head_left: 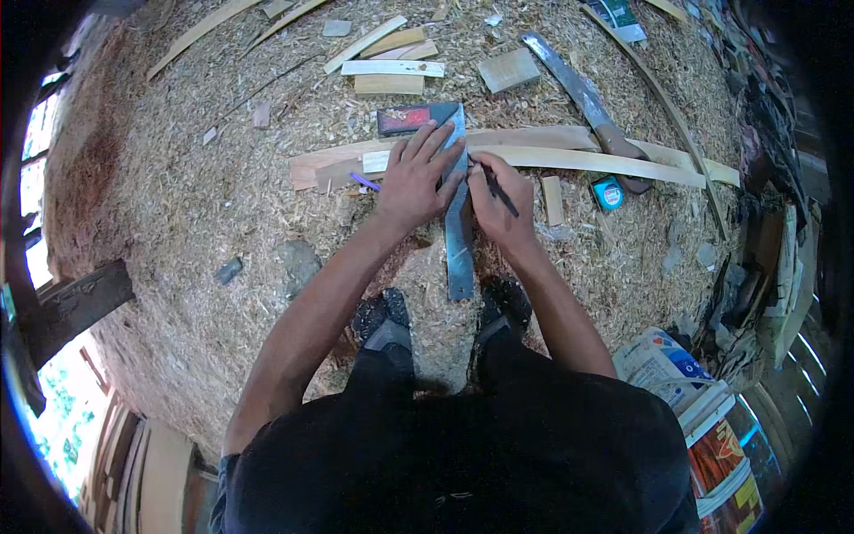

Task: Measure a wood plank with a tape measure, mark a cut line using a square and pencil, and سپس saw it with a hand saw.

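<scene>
My left hand (pixel 414 182) lies flat with its fingers spread, pressing on a light wooden strip (pixel 605 161) and the edge of a long metal square (pixel 459 240). The square's blade crosses the strip and reaches toward my feet. At its far end, a dark piece with a red face (pixel 407 118) sits beyond my left fingers. My right hand (pixel 503 200) is closed around a dark pencil (pixel 504 198), against the blade's right edge. The pencil's tip is hidden by my fingers. A purple pen (pixel 364 182) pokes out beside my left hand.
Right of my hands lie a teal tape measure (pixel 608 193) and a machete (pixel 578 93) with a wooden handle. Wood offcuts (pixel 389 84) and a block (pixel 509 70) lie farther off on shavings. A printed bucket (pixel 663 365) stands at lower right; boards (pixel 160 481) lean at lower left.
</scene>
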`<state>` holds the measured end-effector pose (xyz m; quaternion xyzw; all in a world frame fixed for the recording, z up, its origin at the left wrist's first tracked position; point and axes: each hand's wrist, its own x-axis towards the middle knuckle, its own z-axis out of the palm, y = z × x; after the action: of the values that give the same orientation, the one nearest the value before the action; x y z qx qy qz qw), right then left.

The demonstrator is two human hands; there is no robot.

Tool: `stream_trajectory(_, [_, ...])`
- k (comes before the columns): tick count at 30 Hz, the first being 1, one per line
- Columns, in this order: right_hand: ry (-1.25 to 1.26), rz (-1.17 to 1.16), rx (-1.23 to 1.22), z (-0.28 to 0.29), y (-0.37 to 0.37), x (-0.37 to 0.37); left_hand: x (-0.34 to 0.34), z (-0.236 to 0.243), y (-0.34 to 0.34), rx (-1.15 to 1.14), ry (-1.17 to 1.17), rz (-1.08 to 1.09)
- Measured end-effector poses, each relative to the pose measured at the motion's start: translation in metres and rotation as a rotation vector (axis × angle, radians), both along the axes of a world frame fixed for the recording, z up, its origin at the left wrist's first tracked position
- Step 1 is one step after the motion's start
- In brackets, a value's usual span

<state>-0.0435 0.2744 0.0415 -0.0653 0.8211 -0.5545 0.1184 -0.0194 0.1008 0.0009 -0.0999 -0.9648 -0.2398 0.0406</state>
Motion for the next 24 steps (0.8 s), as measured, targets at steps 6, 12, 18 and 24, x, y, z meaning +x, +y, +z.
stream_trajectory(6, [0.119, -0.060, 0.082, -0.013, 0.007, 0.013, -0.003, -0.002, 0.004, -0.001, 0.013, -0.012])
stream_trajectory(12, [0.064, -0.081, 0.060, 0.002, 0.006, 0.010, -0.003, -0.001, 0.003, 0.004, 0.006, -0.009])
stream_trajectory(18, [0.090, -0.056, 0.068, -0.003, 0.001, -0.007, -0.002, 0.000, 0.003, 0.007, -0.007, -0.004])
stream_trajectory(24, [0.147, -0.022, 0.045, -0.008, -0.002, -0.008, -0.002, -0.001, 0.003, 0.000, 0.002, 0.002])
